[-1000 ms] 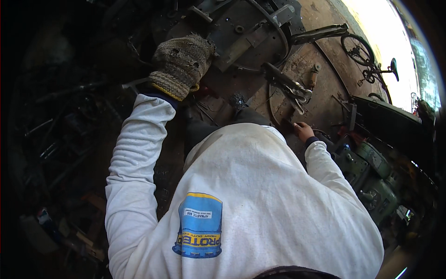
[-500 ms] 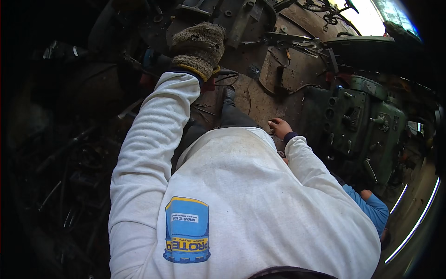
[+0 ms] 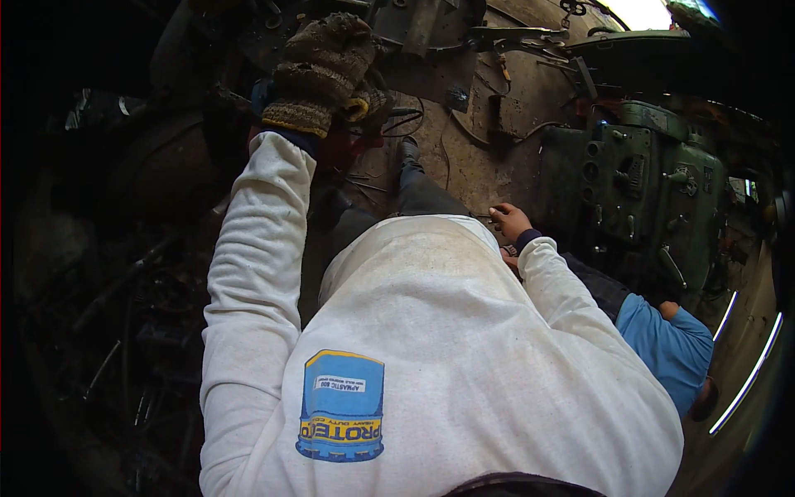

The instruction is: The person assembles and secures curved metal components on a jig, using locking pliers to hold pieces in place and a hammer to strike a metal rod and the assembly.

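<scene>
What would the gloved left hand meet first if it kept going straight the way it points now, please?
Probably the dark metal machinery just beyond the left hand, whose glove seems to rest on or very near it already. Depth is unclear from above, so contact cannot be confirmed.

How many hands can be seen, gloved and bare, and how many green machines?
Gloved hands: 1, the left hand in a knitted work glove, raised against dark metal parts.
Bare hands: 1, the right hand, low beside the body.
Green machines: 1, the green machine on the right.
Total: 3
</scene>
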### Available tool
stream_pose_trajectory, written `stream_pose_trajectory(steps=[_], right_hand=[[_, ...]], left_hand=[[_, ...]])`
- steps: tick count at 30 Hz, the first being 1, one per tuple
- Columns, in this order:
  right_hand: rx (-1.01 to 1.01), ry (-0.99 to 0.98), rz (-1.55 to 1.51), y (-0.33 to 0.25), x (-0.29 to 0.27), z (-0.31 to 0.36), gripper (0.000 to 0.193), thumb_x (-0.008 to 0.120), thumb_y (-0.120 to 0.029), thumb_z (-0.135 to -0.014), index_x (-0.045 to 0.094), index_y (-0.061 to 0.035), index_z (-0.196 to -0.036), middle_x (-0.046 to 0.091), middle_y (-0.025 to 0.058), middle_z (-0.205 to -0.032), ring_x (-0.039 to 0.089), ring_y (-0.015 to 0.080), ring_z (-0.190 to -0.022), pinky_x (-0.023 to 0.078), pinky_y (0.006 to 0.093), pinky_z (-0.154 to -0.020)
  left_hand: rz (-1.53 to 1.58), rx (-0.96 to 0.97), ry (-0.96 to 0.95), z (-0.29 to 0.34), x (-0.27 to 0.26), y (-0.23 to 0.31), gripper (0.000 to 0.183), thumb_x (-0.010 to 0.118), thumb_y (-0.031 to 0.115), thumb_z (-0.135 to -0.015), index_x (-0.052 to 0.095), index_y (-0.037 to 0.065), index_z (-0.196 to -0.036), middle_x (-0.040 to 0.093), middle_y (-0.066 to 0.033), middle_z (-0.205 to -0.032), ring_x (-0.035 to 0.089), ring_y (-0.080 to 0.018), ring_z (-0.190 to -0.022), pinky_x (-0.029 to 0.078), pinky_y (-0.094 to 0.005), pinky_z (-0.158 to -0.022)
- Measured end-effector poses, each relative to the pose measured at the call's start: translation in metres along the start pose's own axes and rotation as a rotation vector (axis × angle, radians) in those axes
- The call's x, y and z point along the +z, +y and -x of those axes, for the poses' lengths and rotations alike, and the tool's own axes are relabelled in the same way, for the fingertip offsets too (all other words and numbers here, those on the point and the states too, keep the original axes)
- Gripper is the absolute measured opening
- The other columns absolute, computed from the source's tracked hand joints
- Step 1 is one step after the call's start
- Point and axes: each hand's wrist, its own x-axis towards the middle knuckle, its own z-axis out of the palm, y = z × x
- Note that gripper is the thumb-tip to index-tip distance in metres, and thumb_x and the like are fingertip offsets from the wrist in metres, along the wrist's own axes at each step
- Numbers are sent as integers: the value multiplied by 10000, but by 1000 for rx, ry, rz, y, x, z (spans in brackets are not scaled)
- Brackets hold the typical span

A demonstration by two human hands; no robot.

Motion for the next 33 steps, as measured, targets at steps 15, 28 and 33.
stream_pose_trajectory(steps=[15,28,33], right_hand=[[-61,-25,115,-17,-15,3,392,643,-310,-927,635,-13,-1182,702,141,-1022,681,232,-891,535,326,-790],[-139,-35,175,-43,-14,-6,378,630,-316,-929,651,-17,-1160,706,134,-1015,678,209,-874,524,327,-775],[-130,-57,177,-49,-15,-14,371,623,-315,-940,646,-21,-1164,700,103,-975,653,190,-821,513,327,-750]], left_hand=[[876,-586,357,77,-15,-51,210,666,223,-808,687,106,-981,658,-139,-1072,650,-289,-989,523,-414,-848],[307,-453,185,55,-27,-24,315,675,275,-838,658,151,-1128,666,-97,-1112,656,-276,-1006,528,-391,-869],[-83,-371,4,17,-36,-4,382,661,338,-878,625,189,-1227,665,-72,-1164,658,-250,-1032,530,-359,-882]])
